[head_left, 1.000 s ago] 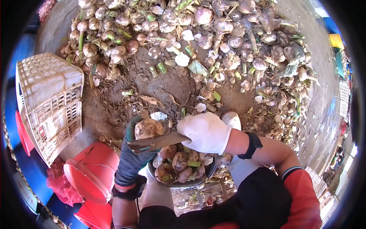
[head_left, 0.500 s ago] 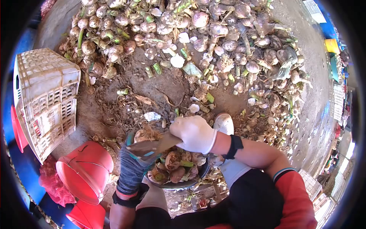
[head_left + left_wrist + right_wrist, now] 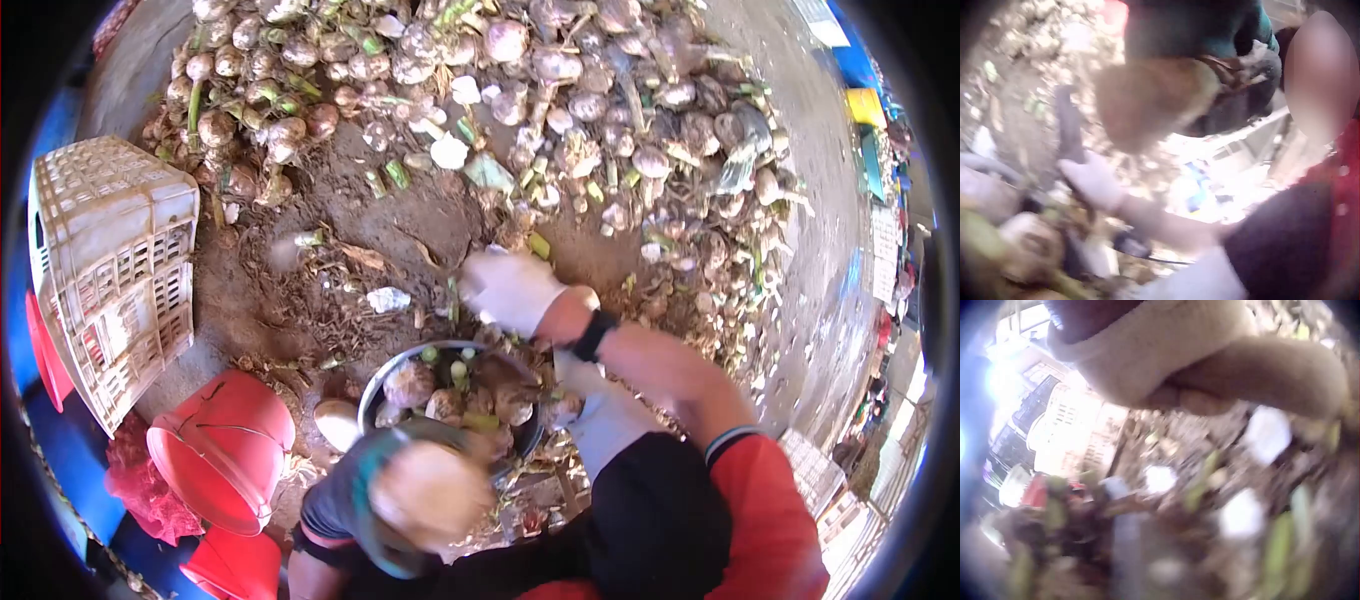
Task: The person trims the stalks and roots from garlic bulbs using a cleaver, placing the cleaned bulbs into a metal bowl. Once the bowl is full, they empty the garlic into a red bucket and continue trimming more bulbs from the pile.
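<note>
My left hand (image 3: 365,505), in a grey and green glove, grips a large pale garlic bulb (image 3: 430,492) low in front of the body; both are blurred. In the left wrist view, a ragged tuft shows at the bulb's end beside the dark glove. My right hand (image 3: 512,292), in a white glove, is beyond the bowl, over the littered ground. It holds a knife with a flat dark blade (image 3: 1069,125), seen in the left wrist view. A round bowl (image 3: 368,385) of bulbs with cut green stems lies between the two hands.
A heap of dirty garlic bulbs (image 3: 560,65) spreads across the far ground. Cut stems and white scraps (image 3: 449,152) litter the soil nearer. At left stand a white plastic crate (image 3: 120,210), a tipped red bucket (image 3: 220,450) and a red net bag (image 3: 150,480).
The left hand has swung down toward the body with the bulb, uncovering more of the bowl. The right hand has shifted slightly up and right, and the blade has left the bulb.
</note>
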